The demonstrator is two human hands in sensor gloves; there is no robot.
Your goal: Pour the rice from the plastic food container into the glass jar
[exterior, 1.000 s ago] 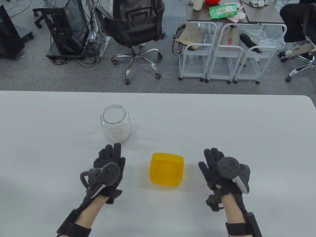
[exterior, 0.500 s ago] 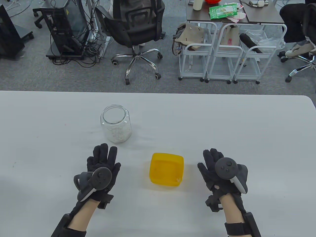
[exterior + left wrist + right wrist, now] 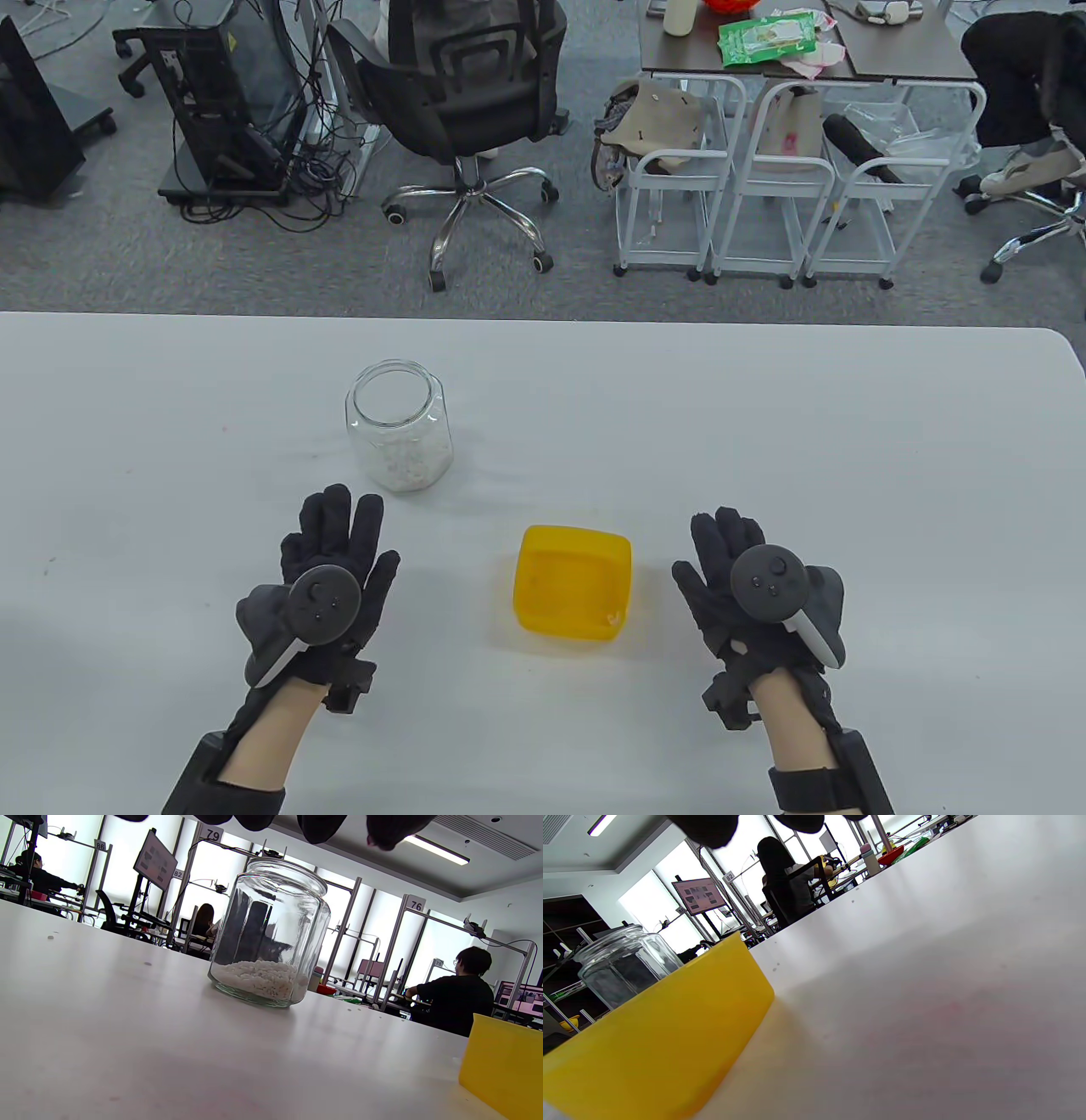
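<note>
A clear glass jar (image 3: 398, 435) stands upright and open on the white table (image 3: 764, 424), with a layer of white rice at its bottom; it also shows in the left wrist view (image 3: 267, 933) and the right wrist view (image 3: 623, 963). A yellow plastic container (image 3: 573, 590) sits upright in front of it to the right, with a few grains in one corner; it also shows in the left wrist view (image 3: 505, 1065) and the right wrist view (image 3: 657, 1039). My left hand (image 3: 335, 543) lies flat, fingers spread, left of the container and below the jar, holding nothing. My right hand (image 3: 725, 552) lies flat to the container's right, holding nothing.
Beyond the table's far edge stand an office chair (image 3: 462, 110), a computer stand (image 3: 229, 110) and white wire carts (image 3: 755, 187). The table's right corner (image 3: 1065, 348) is rounded.
My left hand has drawn back from the jar toward the lower left and flattened. My right hand has shifted slightly left. The jar and the container have not moved.
</note>
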